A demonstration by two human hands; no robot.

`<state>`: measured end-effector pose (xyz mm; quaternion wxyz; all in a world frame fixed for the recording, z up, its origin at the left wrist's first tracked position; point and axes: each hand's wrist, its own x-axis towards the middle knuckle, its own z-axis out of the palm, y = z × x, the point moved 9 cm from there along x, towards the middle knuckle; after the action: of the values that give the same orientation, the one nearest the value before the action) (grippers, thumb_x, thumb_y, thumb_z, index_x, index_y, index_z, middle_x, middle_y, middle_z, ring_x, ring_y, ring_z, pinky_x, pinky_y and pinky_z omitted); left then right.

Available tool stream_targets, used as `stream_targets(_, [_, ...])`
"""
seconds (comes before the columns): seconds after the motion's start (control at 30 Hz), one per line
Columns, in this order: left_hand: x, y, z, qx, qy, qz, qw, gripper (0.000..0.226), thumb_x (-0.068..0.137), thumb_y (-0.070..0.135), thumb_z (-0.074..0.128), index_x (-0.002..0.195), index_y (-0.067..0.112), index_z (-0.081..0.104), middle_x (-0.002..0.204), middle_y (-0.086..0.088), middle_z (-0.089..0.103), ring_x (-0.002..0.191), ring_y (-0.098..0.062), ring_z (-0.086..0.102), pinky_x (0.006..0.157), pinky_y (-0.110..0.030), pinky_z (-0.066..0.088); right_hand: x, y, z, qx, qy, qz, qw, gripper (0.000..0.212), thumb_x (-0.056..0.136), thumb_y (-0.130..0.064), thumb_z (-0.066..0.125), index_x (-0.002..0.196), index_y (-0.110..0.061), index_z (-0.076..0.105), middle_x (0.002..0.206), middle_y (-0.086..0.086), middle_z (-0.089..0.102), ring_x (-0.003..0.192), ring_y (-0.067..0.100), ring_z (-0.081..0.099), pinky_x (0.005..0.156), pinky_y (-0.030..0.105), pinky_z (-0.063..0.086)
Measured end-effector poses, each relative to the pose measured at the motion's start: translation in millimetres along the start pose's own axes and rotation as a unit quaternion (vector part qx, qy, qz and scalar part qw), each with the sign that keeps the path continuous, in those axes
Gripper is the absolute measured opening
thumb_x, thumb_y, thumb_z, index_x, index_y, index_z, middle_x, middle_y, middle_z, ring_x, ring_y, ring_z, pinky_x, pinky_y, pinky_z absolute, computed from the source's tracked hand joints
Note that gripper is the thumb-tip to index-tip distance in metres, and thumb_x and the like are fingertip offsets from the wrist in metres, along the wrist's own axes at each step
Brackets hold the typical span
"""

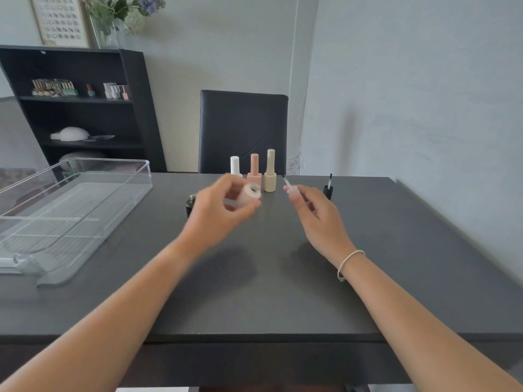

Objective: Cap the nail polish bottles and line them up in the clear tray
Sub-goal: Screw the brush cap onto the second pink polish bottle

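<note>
Your left hand (218, 210) is curled, gripping with its fingertips; your right hand (314, 210) pinches between thumb and forefinger.

Tilted uncapped pale-pink bottle (247, 195); three capped bottles (254, 172) upright behind.

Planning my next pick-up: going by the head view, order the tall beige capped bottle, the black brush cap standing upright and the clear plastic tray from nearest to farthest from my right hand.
1. Black brush cap, just beyond the right hand, to its right.
2. Tall beige capped bottle, beyond it, to the left.
3. Clear plastic tray, far left on the table.
</note>
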<state>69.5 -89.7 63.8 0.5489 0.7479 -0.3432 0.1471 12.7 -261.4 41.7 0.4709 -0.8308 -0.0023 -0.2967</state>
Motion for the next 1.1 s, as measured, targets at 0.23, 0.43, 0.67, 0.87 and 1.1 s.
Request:
stream_targets(0.23, [-14,-13,20,0.046,-0.080,0.002,0.996,0.025,0.073,0.021,0.074,0.093,0.028,0.060,0.090,0.018,0.062,0.084,0.007,0.054,0.062,-0.005,0.040,-7,-11,3,0.056,-0.059,-0.015,0.997,0.020,0.094,-0.032,0.045,0.108,-0.034,0.059,0.075,-0.018,0.059,0.056,-0.009,0.050,0.062,0.008,0.037])
stream_targets(0.43, [-14,-14,16,0.055,-0.065,0.004,0.996,0.025,0.074,0.021,0.074,0.094,0.025,0.060,0.090,0.020,0.061,0.084,0.008,0.054,0.062,-0.006,0.040,-5,-13,-9,0.080,-0.026,-0.021,0.996,0.014,0.089,-0.022,0.057,0.077,-0.028,0.051,0.063,-0.009,0.046,0.051,0.002,0.043,0.051,0.012,0.035])
stream_targets(0.67, [-14,-14,16,0.063,-0.064,0.011,0.996,0.026,0.074,0.023,0.074,0.095,0.026,0.060,0.091,0.019,0.061,0.087,0.006,0.054,0.062,-0.008,0.043,-6,-19,-18,0.078,0.002,-0.052,0.996,0.015,0.087,-0.014,0.060,0.074,-0.023,0.058,0.060,-0.020,0.056,0.053,-0.003,0.048,0.050,0.006,0.035])
stream_targets(0.87, [-15,-15,17,0.065,-0.072,0.010,0.995,0.026,0.074,0.024,0.074,0.095,0.029,0.060,0.093,0.017,0.062,0.089,0.002,0.053,0.062,-0.009,0.042,-8,-23,-16,0.053,0.000,-0.059,0.997,0.020,0.086,-0.012,0.060,0.073,-0.026,0.057,0.068,-0.012,0.057,0.057,-0.001,0.048,0.053,0.006,0.036])
stream_targets(1.1, [-14,-15,19,0.068,-0.081,0.011,0.994,0.027,0.074,0.023,0.074,0.095,0.030,0.059,0.094,0.012,0.062,0.091,0.000,0.053,0.062,-0.011,0.045,-7,-20,-13,0.035,-0.007,-0.059,0.998,0.017,0.085,-0.013,0.061,0.074,-0.024,0.057,0.068,-0.011,0.057,0.055,0.002,0.046,0.051,0.007,0.035])
